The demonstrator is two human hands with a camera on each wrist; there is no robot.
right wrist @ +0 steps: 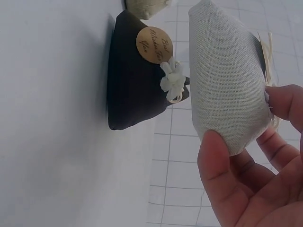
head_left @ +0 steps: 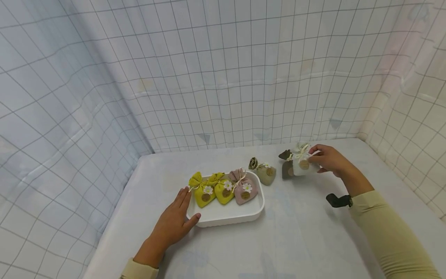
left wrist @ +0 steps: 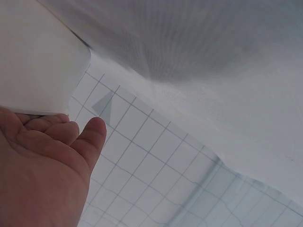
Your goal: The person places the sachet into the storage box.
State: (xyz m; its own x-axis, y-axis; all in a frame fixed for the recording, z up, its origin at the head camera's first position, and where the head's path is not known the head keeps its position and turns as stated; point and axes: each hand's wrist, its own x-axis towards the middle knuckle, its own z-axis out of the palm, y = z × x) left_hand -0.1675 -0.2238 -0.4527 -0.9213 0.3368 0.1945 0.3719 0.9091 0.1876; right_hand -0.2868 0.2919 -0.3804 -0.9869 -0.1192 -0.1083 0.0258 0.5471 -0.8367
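Observation:
My right hand (head_left: 329,158) pinches a small white drawstring pouch (head_left: 298,166) at its side. In the right wrist view this pouch (right wrist: 227,75) is held off the table, thumb and fingers at its edges. Just behind it stands a dark brown pouch (right wrist: 137,80) with a white flower and a round tag. On the left, my left hand (head_left: 172,221) rests against the end of a white tray (head_left: 230,220), fingers extended along the rim and thumb at the front corner. Inside the tray lie two yellow pouches (head_left: 201,198) and a dusty pink pouch (head_left: 244,190), side by side.
An olive-beige pouch (head_left: 266,176) lies on the white-covered table (head_left: 292,232) just right of the tray. Grid-patterned sheets (head_left: 223,85) hang behind the table and along both sides. A black wrist device (head_left: 338,200) sticks out from the right sleeve.

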